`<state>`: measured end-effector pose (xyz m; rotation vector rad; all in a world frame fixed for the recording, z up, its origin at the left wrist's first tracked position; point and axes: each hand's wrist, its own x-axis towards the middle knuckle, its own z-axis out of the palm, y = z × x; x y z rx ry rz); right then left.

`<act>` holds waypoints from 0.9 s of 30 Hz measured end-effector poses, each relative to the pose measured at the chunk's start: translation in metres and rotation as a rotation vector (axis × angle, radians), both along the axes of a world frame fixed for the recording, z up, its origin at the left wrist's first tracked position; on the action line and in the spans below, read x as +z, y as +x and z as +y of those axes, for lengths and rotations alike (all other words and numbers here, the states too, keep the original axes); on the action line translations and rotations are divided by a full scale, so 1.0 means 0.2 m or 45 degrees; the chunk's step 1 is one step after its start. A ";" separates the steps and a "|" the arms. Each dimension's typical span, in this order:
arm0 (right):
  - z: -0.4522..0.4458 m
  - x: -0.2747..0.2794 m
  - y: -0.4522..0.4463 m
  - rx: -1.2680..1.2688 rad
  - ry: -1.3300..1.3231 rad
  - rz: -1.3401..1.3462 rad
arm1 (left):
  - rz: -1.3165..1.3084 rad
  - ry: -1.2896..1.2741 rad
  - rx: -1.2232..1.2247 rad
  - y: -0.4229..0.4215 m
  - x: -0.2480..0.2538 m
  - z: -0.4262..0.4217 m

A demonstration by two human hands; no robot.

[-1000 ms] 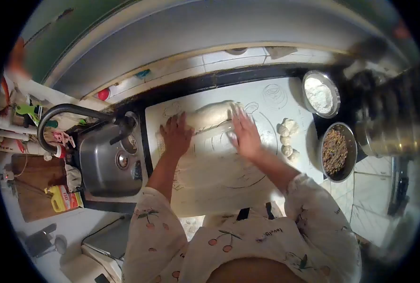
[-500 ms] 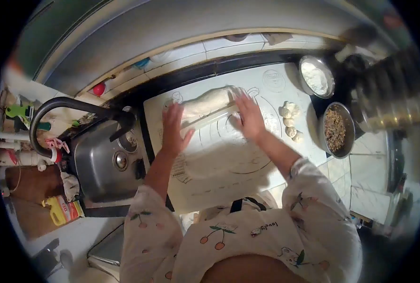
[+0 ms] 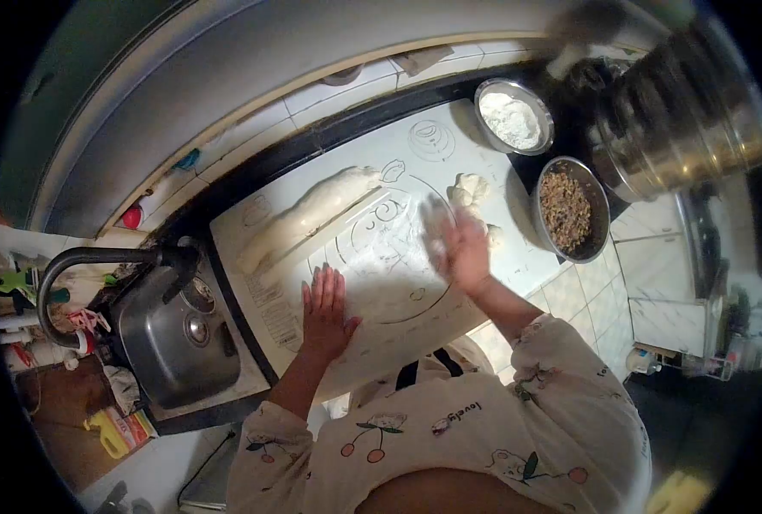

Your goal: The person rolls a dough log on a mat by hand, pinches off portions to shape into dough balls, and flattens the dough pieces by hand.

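Dough roll: a long pale roll (image 3: pixel 316 207), lying slantwise in the upper middle of the frame, apart from both hands.
Mat: white and printed with lines and circles (image 3: pixel 372 301), beneath the roll, filling the centre of the frame.
Left hand: palm down on the mat (image 3: pixel 325 319), lower centre; fingers straight, thumb spread, grasping nothing.
Right hand: blurred (image 3: pixel 464 257), right of centre, just beside the dough pieces; how far its fingers are open, and whether they hold anything, cannot be told.
Dough pieces: small pale lumps (image 3: pixel 469 187), on the mat, right of centre.
Flour bowl: metal (image 3: pixel 547 128), upper right, with white flour (image 3: pixel 511 120) inside.
Filling bowl: metal (image 3: pixel 601 214), below the flour bowl, containing a brown, crumbly mixture (image 3: pixel 564 210).
Sink: metal basin (image 3: pixel 160 360), lower left, beneath a dark curved tap (image 3: pixel 98 255).
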<state>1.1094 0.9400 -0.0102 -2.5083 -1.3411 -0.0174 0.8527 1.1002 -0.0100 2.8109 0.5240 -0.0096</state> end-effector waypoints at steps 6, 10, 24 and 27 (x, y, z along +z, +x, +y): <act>0.09 -0.07 0.43 -0.106 0.314 0.255 | -0.612 -0.424 0.211 0.12 0.00 -0.09; 0.08 0.05 0.22 0.134 0.422 0.084 | -0.708 -0.506 0.398 0.11 0.06 -0.14; 0.30 -0.03 -0.34 0.476 -0.183 0.212 | -0.775 -0.419 0.468 0.06 0.02 -0.17; 0.35 -0.12 -0.28 0.480 -0.067 0.289 | -0.811 -0.485 0.413 0.12 0.05 -0.16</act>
